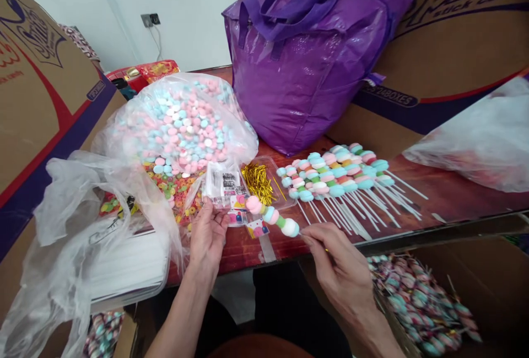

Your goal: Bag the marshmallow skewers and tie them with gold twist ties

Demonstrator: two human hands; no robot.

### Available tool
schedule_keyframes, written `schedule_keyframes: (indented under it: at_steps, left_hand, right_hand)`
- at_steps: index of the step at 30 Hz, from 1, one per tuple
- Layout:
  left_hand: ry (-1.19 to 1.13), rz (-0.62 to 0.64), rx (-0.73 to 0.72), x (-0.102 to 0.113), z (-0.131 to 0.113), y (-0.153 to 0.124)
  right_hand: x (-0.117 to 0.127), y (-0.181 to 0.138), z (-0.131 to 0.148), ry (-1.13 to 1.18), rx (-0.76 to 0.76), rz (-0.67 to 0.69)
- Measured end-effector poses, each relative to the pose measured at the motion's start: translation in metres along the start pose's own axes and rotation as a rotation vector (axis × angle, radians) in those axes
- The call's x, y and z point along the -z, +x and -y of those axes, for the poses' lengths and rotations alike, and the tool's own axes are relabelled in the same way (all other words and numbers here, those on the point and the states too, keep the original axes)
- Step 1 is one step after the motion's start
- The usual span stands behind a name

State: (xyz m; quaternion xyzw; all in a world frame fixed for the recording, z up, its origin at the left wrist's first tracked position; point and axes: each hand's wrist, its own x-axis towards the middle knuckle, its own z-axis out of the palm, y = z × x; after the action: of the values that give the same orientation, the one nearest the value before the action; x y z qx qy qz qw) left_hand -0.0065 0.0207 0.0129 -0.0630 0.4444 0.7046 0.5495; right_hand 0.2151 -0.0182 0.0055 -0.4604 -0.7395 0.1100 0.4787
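My right hand (pixel 336 261) pinches the stick of a candy skewer (pixel 270 216) threaded with pink, blue, green and white marshmallow pieces; its tip points up-left. My left hand (pixel 208 237) rests at the table's front edge with its fingers on a small stack of clear printed wrapper bags (pixel 226 188). The skewer's pink end hovers just right of those bags. A tray of gold twist ties (pixel 259 180) lies directly behind the skewer.
Several finished skewers (pixel 336 173) lie fanned on the red table (pixel 450 195). A clear bag of pink and blue candies (pixel 182 126) sits left of a purple tote (pixel 309 66). Cardboard boxes stand on both sides. A box of wrapped skewers (pixel 417 303) is at lower right.
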Motion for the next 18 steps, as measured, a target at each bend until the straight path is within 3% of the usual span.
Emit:
schedule_keyframes:
  at_steps: [3, 8, 13, 18]
  left_hand:
    - [0.052, 0.092, -0.053, 0.006, 0.0, 0.002]
    - [0.194, 0.298, -0.217, 0.009, 0.0, -0.002]
    - [0.248, 0.29, -0.354, 0.01, 0.007, -0.009]
    - [0.293, 0.292, -0.365, 0.017, 0.016, -0.011]
  right_hand:
    - [0.006, 0.001, -0.004, -0.023, 0.053, 0.047]
    - [0.008, 0.003, 0.002, 0.096, -0.049, 0.191]
    - [-0.007, 0.005, 0.012, 0.183, -0.112, 0.18]
    - [-0.021, 0.005, 0.018, 0.229, -0.153, 0.229]
